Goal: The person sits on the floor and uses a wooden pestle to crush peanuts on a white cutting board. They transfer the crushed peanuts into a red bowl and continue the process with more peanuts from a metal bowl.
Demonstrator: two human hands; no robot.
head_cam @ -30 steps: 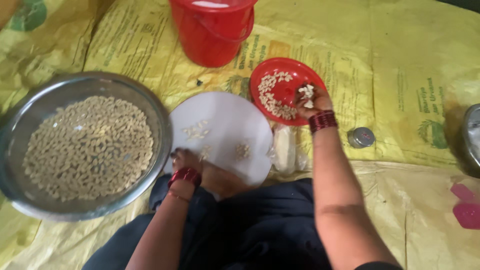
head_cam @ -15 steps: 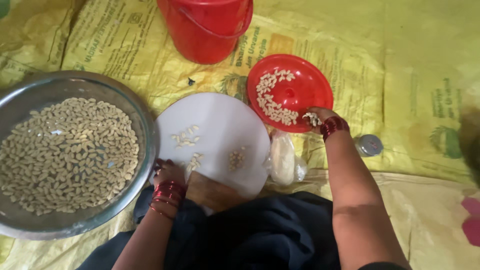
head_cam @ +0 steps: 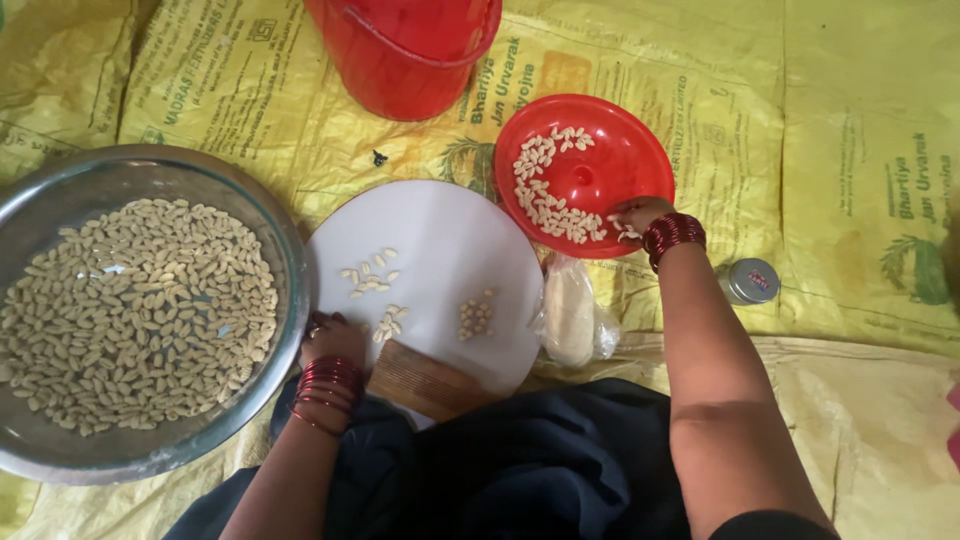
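1. On the yellow sacking [head_cam: 820,180] spread over the floor, a person sits with a round white board [head_cam: 440,250] in front of the lap.
2. The right hand [head_cam: 635,215] rests at the near rim of a red plate [head_cam: 620,160]; its fingers are curled down among the pale shaped pieces [head_cam: 545,195] there, and I cannot tell whether they have pinched one.
3. The left hand [head_cam: 333,335] lies at the near left edge of the white board, fingers bent, touching a ridged wooden comb [head_cam: 425,380] that sits on the board's near edge; its grip cannot be told.
4. Three small clusters of the same pale pieces [head_cam: 370,275] lie on the board.
5. A big steel bowl [head_cam: 60,200], heaped with these pieces, stands at the left, touching the board.
6. A red bucket [head_cam: 400,55] stands at the far edge.
7. A lump of dough in a clear bag [head_cam: 568,310] lies just right of the board; a small tin [head_cam: 750,280] sits near the right forearm.
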